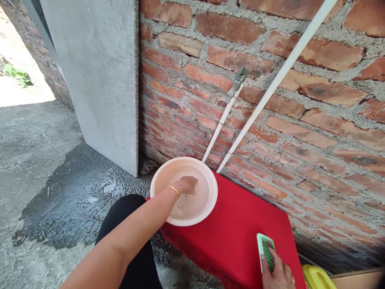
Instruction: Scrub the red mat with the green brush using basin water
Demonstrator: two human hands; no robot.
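My left hand (187, 185), with a gold bangle at its wrist, reaches into a round pale pink basin (211, 200). Shallow, slightly cloudy water (183, 208) lies in the basin. The fingers bend down toward the water and their tips are hidden, so I cannot tell whether they close on anything. At the lower right, my right hand (278, 271) grips a light green scrubbing brush (260, 245), its green bristles showing on the upper side. The brush is over a red cloth-covered surface (237, 216), which also bears the basin.
Behind stands a brick wall (228, 30) with two white pipes, the shorter ending in a grey tap fitting (237, 82). A grey slab (99, 80) leans at left beside wet concrete floor (72, 204). A yellow plastic object (317, 277) is at the lower right.
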